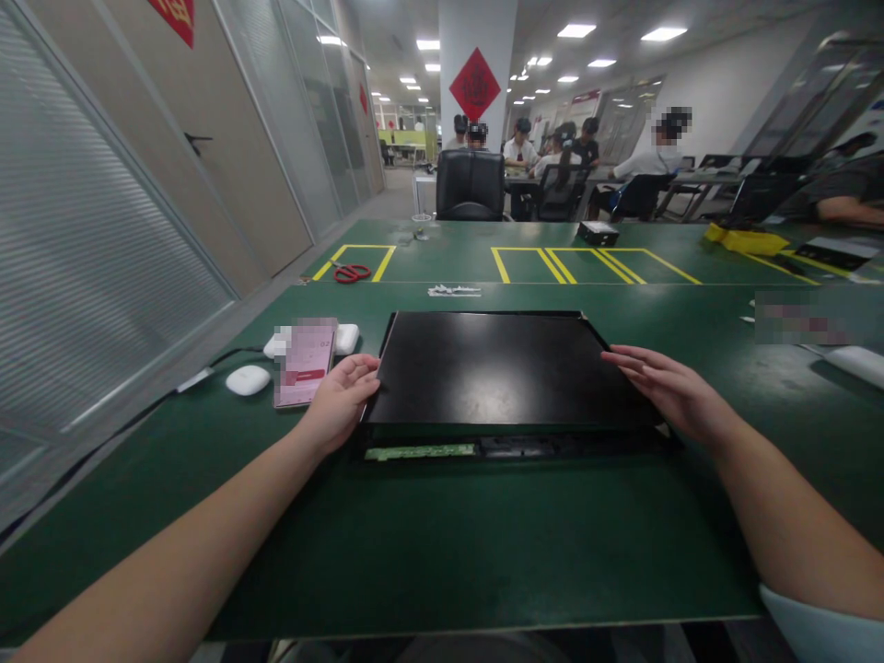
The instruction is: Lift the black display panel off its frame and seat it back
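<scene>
A flat black display panel (487,368) is in front of me, its near edge raised above a dark frame (573,447). A strip of green circuit board (420,452) shows along the frame's near side, under the panel's front edge. My left hand (342,396) is closed on the panel's left edge, thumb on the near side. At the opposite edge, my right hand (673,391) grips the panel with its fingers fairly straight and close together. The fingertips under the panel are hidden on both sides.
Left of the panel lie a phone (308,364) and a round white case (248,380). Red-handled scissors (352,273) and small white pieces (454,290) lie farther back. A black box (598,233) stands beyond the yellow tape. Several people sit in the background.
</scene>
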`<action>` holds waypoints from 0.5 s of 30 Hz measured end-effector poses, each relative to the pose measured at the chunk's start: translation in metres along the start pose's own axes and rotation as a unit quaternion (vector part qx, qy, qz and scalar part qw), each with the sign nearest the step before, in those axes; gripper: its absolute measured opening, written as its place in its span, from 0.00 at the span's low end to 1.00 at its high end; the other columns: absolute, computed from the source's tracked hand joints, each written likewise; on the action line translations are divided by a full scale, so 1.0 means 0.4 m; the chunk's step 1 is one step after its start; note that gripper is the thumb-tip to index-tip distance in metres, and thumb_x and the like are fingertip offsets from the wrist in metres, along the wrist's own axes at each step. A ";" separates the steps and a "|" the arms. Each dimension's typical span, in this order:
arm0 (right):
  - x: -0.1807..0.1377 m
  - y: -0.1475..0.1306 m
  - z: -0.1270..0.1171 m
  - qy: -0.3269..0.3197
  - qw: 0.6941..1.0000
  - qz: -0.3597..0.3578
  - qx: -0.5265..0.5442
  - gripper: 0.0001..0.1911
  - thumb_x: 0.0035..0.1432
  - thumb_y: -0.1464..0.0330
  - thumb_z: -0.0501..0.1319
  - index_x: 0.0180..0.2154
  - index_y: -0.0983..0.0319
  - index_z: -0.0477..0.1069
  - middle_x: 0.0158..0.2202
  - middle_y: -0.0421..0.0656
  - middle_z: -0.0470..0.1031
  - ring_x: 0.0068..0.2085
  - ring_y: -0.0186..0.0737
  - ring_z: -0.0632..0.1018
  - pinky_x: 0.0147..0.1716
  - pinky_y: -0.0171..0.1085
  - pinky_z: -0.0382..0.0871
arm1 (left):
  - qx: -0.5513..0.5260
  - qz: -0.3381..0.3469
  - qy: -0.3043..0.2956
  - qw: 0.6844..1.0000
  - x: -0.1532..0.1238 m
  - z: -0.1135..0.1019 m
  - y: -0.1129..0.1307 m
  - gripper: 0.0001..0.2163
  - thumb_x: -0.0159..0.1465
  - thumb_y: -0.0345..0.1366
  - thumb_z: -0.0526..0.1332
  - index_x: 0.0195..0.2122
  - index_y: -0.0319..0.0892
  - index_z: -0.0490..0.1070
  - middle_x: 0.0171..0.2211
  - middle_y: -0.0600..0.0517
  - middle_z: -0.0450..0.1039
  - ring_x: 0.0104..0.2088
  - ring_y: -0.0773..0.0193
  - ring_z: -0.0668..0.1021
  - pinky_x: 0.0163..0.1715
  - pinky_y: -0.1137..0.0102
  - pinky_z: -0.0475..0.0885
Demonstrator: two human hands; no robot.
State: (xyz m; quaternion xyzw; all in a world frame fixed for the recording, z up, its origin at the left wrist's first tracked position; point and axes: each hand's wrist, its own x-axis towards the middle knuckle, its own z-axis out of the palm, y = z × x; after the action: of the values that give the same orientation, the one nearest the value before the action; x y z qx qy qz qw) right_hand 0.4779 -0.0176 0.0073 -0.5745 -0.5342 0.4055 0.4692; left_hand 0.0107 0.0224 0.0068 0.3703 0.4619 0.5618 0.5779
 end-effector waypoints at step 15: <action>0.026 0.022 -0.064 0.141 0.989 -0.042 0.021 0.15 0.52 0.56 0.64 0.41 0.53 0.77 0.47 0.47 0.83 0.57 0.58 0.79 0.59 0.60 0.71 | 0.012 -0.009 -0.006 1.000 -0.009 0.015 0.010 0.16 0.43 0.19 0.70 0.32 0.41 0.73 0.33 0.54 0.79 0.30 0.67 0.80 0.31 0.76 0.76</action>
State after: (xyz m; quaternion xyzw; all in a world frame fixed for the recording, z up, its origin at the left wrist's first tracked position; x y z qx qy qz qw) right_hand 0.5058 -0.0098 0.0049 -0.5927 -0.4780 0.3117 0.5684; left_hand 0.0153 0.0196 0.0128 0.3764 0.4684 0.5490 0.5809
